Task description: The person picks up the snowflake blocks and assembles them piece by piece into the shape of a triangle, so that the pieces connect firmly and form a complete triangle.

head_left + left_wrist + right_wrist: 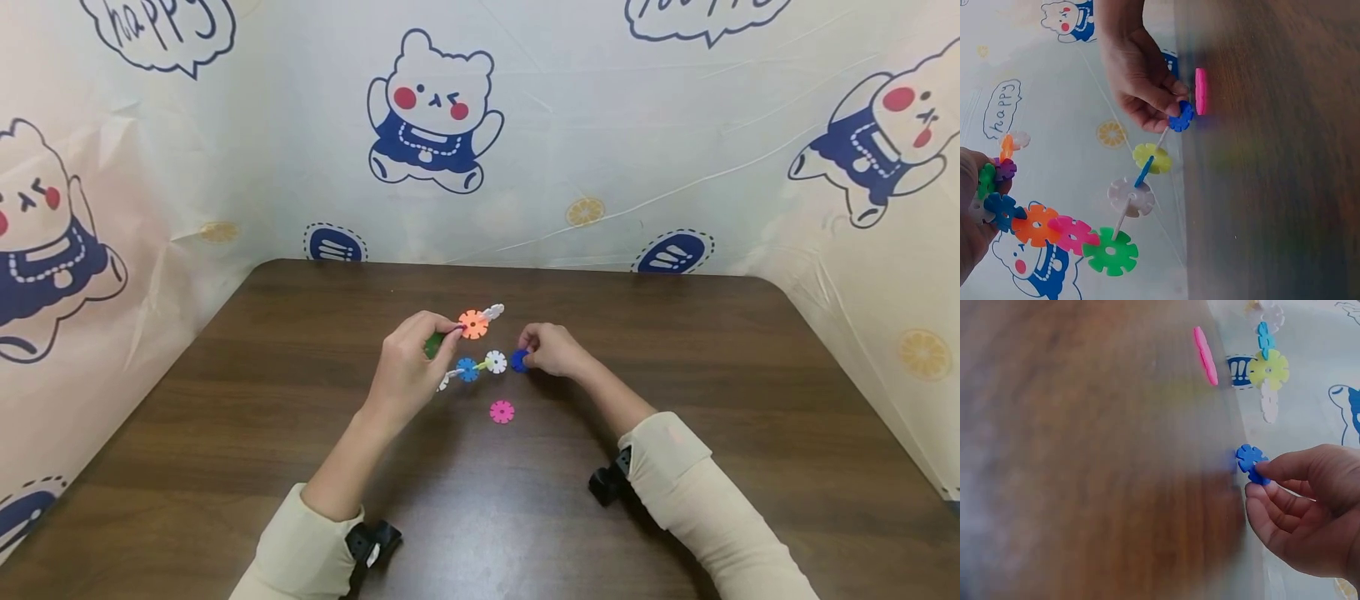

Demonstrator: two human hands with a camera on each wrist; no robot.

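My left hand (408,360) grips a chain of notched, flower-shaped plastic discs joined edge to edge. An orange disc (473,324) and a pale disc (493,312) stick out past its fingertips. The chain's other end hangs toward the right, with green (1110,251), white (1130,197) and yellow (1152,159) discs and a white disc (1269,403) last. Between thumb and fingers, my right hand (557,350) pinches a single blue disc (1251,462). In the right wrist view a small gap separates this disc from the chain's white end.
One loose pink disc (502,412) lies on the brown wooden table (480,517), nearer the person than both hands. A patterned cloth (555,125) with cartoon bears hangs behind the table and along its sides.
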